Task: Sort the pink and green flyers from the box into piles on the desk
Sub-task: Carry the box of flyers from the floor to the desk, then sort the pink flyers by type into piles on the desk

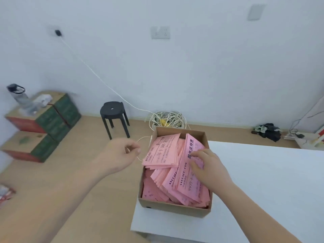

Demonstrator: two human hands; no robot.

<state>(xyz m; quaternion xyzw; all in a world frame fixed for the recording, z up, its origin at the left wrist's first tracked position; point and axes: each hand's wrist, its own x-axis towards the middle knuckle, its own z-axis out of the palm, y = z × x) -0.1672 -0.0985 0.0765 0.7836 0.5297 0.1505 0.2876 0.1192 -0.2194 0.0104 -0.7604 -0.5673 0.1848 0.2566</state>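
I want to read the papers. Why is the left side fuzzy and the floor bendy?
Head view: the wide-angle lens curves the floor line; the stacked boxes and bottle at left are blurred; the pink flyers are sharp enough for big print; soft light, no glare.

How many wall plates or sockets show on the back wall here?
3. The left plate holds a black plug. The double socket is at centre. The grey plate is top right. More may lie outside the view.
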